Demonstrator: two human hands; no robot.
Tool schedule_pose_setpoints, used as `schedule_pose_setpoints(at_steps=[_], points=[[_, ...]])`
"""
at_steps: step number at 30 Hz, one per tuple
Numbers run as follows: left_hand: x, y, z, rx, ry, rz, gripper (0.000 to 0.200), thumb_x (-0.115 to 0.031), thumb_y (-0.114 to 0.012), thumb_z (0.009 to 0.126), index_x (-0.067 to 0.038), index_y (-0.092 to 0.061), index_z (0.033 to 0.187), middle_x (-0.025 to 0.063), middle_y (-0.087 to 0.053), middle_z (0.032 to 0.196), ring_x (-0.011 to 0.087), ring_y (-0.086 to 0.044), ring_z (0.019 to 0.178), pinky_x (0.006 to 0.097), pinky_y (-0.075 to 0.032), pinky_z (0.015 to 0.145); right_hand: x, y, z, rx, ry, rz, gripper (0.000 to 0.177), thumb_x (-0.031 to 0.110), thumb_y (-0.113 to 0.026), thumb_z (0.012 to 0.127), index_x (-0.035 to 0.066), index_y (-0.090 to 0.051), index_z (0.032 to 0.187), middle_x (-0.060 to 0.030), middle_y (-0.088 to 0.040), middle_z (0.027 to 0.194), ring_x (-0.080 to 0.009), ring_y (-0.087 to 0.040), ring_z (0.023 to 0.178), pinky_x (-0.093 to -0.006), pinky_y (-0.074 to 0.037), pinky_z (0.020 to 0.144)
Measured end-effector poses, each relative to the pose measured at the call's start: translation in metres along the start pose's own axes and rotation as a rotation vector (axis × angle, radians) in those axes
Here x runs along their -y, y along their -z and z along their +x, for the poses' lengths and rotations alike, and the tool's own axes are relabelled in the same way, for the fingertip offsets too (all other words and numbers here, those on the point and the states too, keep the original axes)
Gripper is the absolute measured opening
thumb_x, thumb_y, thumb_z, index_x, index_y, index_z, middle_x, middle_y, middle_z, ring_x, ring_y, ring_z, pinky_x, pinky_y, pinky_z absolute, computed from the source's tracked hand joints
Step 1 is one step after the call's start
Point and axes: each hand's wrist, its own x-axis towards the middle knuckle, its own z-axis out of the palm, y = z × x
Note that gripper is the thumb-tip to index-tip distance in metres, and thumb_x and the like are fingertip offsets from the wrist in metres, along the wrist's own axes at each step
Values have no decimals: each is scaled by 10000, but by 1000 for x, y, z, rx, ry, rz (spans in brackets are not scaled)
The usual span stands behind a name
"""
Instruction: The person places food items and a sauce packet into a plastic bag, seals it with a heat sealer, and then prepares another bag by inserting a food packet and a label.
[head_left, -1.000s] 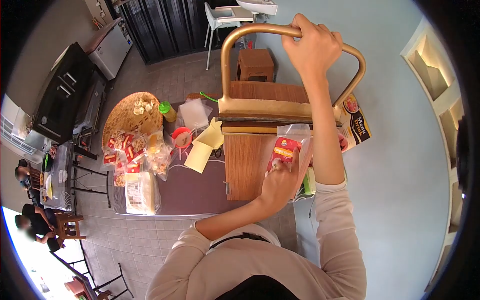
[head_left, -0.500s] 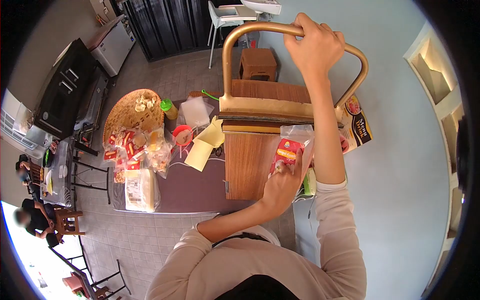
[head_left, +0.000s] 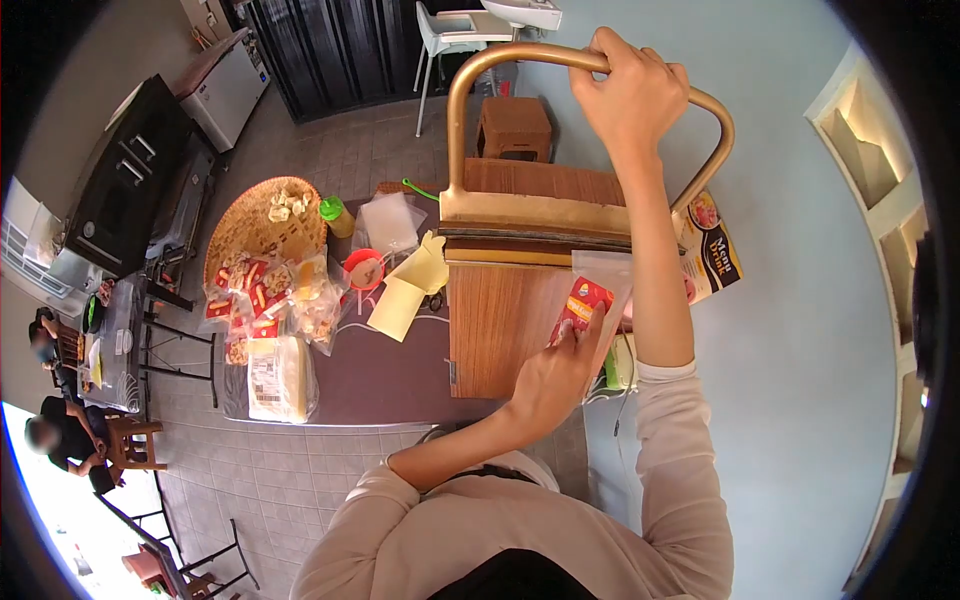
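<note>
My right hand [head_left: 635, 85] is wrapped round the gold handle [head_left: 530, 52] of a press with a wooden body [head_left: 490, 330], which looks like a bag sealer. The gold bar [head_left: 535, 212] of the press lies across the wood. Against the jaw rests the top edge of a clear plastic bag [head_left: 602, 263] with a red and yellow label [head_left: 583, 300]. My left hand [head_left: 548, 385] lies on this bag, its index and middle fingers stretched out and spread over the label. My thumb is hard to make out, and my right forearm covers the jaw's right end.
On the table's left stand a woven tray [head_left: 235, 225], filled bags with red labels [head_left: 260, 290], a wrapped white pack [head_left: 280, 380], a green-capped bottle [head_left: 337, 215], a red strainer [head_left: 363, 268] and yellow paper [head_left: 400, 300]. A menu [head_left: 710, 250] lies right. Two people sit far left.
My left hand has shifted slightly left and down on the bag. The bag and label have turned a little, the bag's top edge moving right. My right hand stays on the handle.
</note>
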Motion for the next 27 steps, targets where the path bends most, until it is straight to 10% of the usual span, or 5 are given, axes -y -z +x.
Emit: schedule_pose_setpoints(at_steps=[17,27], points=[[7,11,-26,29,-103,-440,596,-36,-535,762,-83,-290,1304,207,-557,1031,330,-594,672,398,-499,578,-3,8,5,257,16,164,175,257,-630,655,123,-520,632,15,-519,511,-173,-506,501,-318,-326,555],[105,28,-80,121,401,-1238,468,-46,-572,811,-23,-381,1237,64,-529,1082,121,-509,947,272,-418,825,2,37,-4,214,12,166,151,216,-632,648,129,-508,658,20,-491,518,-165,-495,543,-310,-308,573]])
